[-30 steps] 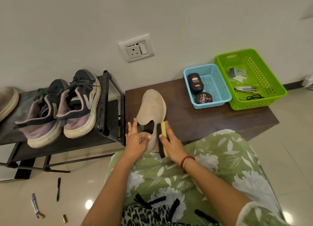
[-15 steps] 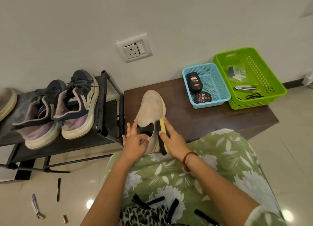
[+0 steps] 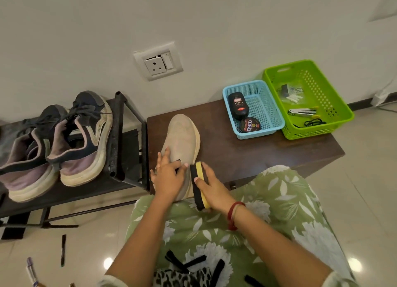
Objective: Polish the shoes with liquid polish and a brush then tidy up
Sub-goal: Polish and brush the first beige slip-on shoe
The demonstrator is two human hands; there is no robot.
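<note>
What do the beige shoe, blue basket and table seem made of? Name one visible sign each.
Beige shoe: probably suede or similar, matt, slightly fuzzy surface. Blue basket: plastic, glossy moulded mesh walls. Table: possibly wood or laminate, dark brown, smooth, dull sheen.

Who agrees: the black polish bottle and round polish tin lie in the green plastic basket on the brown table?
Wrong basket. The head view shows the black polish bottle and round polish tin lying in the blue plastic basket on the brown table.

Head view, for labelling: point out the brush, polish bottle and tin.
brush (image 3: 195,172), head view, black side.
polish bottle (image 3: 238,106), head view, label.
tin (image 3: 249,125), head view, lid.
</note>
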